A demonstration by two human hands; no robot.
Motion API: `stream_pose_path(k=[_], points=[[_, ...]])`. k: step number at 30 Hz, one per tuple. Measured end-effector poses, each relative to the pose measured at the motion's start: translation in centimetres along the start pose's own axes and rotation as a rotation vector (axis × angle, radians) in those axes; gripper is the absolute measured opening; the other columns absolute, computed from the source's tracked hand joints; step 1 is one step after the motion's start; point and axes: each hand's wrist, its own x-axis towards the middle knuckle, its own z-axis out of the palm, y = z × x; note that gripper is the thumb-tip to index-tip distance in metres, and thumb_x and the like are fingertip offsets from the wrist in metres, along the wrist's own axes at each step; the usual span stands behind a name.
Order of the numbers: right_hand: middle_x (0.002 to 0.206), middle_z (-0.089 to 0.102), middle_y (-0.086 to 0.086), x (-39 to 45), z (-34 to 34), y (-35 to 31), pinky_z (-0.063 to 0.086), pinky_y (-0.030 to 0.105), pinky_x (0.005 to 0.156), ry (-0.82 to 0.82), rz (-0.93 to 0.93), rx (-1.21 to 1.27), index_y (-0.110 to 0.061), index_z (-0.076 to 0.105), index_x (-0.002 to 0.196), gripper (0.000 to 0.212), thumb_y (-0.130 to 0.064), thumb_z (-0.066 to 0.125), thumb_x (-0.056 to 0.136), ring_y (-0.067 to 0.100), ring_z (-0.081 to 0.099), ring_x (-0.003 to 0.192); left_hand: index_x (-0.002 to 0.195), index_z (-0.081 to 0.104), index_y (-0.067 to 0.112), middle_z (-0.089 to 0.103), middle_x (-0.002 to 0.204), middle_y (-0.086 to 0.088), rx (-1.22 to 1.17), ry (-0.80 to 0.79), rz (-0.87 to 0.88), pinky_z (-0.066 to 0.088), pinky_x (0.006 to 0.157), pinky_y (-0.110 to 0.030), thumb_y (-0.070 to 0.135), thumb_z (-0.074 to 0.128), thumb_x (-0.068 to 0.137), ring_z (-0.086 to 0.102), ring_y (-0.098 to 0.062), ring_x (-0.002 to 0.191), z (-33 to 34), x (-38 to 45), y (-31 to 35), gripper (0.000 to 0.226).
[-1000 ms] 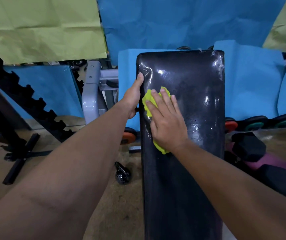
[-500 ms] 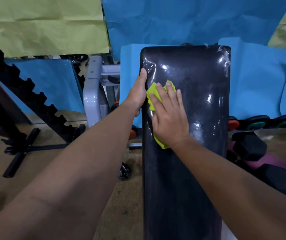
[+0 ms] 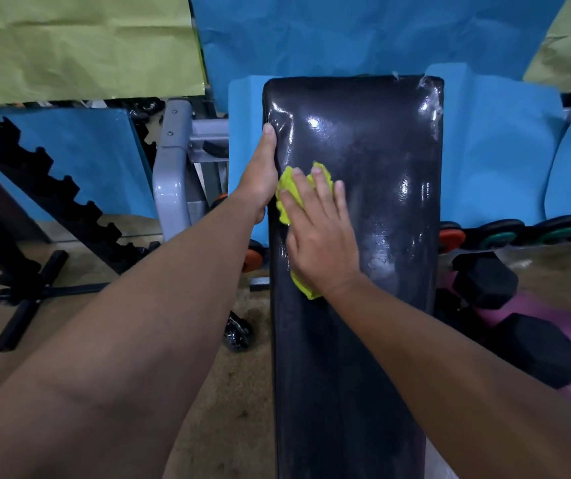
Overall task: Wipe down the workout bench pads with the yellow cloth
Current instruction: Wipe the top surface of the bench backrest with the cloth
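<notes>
We press our right hand [image 3: 318, 233] flat, fingers straight and slightly spread, on the yellow cloth [image 3: 289, 191], which lies on the black bench pad [image 3: 374, 188] near its left edge, in the far half. Our left hand [image 3: 261, 174] grips that left edge just beside the cloth, thumb lying along the top of the pad. Black dumbbells [image 3: 484, 281] sit on the floor beside the bench's right edge.
</notes>
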Motion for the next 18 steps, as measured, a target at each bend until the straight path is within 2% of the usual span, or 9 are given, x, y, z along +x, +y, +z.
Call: stream_pose_path(k=[2,3,5,7,9,11,16,18], points=[[0.161,0.038,0.013,-0.6,0.3,-0.3,0.015,0.057,0.125,-0.036,-0.074,0.001,-0.01,0.053,0.145,0.054,-0.017,0.047,0.091,0.038,0.026,0.152,0.11,0.073,0.026,0.082,0.088,0.013,-0.011,-0.007,-0.014,0.058,0.081,-0.014,0.068,0.026,0.109,0.077,0.0,0.084,0.0,-0.1,0.2,0.063],[0.16,0.039,0.014,-0.9,0.3,0.1,0.017,0.057,0.125,-0.048,-0.112,-0.005,-0.01,0.055,0.143,0.053,-0.018,0.047,0.091,0.037,0.027,0.152,0.11,0.073,0.026,0.083,0.092,0.012,-0.019,-0.009,-0.009,0.057,0.085,-0.015,0.069,0.026,0.109,0.077,-0.002,0.087,0.0,0.0,0.2,0.063],[0.16,0.039,0.013,-1.3,-0.1,1.3,0.018,0.057,0.124,-0.058,-0.144,-0.022,-0.012,0.057,0.141,0.051,-0.019,0.046,0.092,0.036,0.028,0.152,0.133,0.07,0.026,0.078,0.122,0.007,0.002,-0.004,0.016,0.048,0.11,-0.026,0.074,0.025,0.106,0.072,-0.009,0.114,0.1,0.0,0.0,0.07],[0.16,0.038,0.012,-1.0,-0.5,2.4,0.017,0.057,0.125,-0.025,-0.072,-0.019,-0.012,0.058,0.14,0.05,-0.016,0.045,0.092,0.035,0.026,0.153,0.147,0.062,0.029,0.07,0.14,0.006,-0.011,-0.001,0.023,0.04,0.121,-0.035,0.079,0.024,0.103,0.064,-0.013,0.129,0.0,-0.3,0.0,0.076],[0.16,0.039,0.012,-0.2,-0.6,2.6,0.015,0.057,0.125,0.028,0.03,-0.006,-0.011,0.058,0.14,0.05,-0.014,0.044,0.093,0.037,0.026,0.152,0.146,0.063,0.032,0.07,0.14,0.006,-0.019,-0.004,0.025,0.041,0.122,-0.04,0.083,0.025,0.1,0.064,-0.015,0.13,0.0,-0.2,-0.2,0.078],[0.16,0.038,0.013,0.3,-0.3,1.5,0.015,0.058,0.125,0.032,0.056,-0.011,-0.01,0.056,0.142,0.052,-0.015,0.043,0.092,0.038,0.025,0.152,0.142,0.066,0.03,0.072,0.136,0.006,-0.019,0.0,0.013,0.043,0.12,-0.038,0.082,0.026,0.101,0.065,-0.014,0.128,0.0,-0.1,-0.2,0.077],[0.161,0.036,0.012,-1.4,0.1,0.8,0.015,0.058,0.125,-0.073,-0.132,-0.018,-0.013,0.055,0.144,0.052,-0.019,0.05,0.092,0.036,0.025,0.153,0.146,0.063,0.032,0.071,0.139,0.005,-0.035,0.001,0.029,0.042,0.122,-0.041,0.088,0.029,0.092,0.065,-0.015,0.13,-0.1,0.1,-0.4,0.086],[0.16,0.039,0.012,-1.5,-0.3,1.9,0.017,0.058,0.124,-0.049,-0.123,-0.03,-0.014,0.058,0.14,0.05,-0.019,0.047,0.092,0.035,0.027,0.152,0.149,0.06,0.035,0.067,0.145,0.007,-0.034,0.007,0.028,0.038,0.125,-0.042,0.092,0.028,0.088,0.061,-0.015,0.136,-0.2,0.4,-0.6,0.09]])
